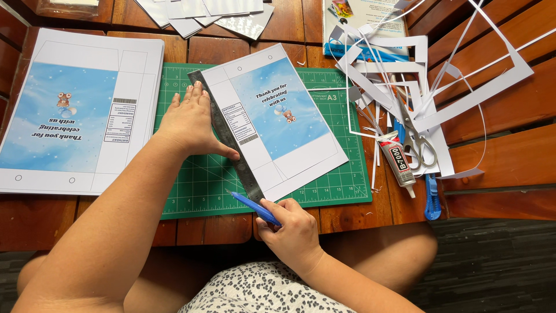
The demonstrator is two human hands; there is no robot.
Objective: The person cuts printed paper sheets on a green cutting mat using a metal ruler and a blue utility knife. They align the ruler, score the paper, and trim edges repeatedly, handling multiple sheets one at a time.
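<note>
Pressing flat, the left hand (188, 119) pinned a steel ruler (227, 139) along the printed sheet (277, 119) on the green cutting mat (191, 179). Right hand (289, 229) closed around a blue craft knife (255, 207) at the ruler's near end; margins untrimmed, offcuts (417, 75) and an uncut stack (75, 110) alongside.

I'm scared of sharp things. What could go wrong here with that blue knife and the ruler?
The left hand presses the metal ruler with its thumb close to the cutting edge, so the blue craft knife in the right hand might nick it. The ruler could also slip on the printed sheet, spoiling the cut.
</note>
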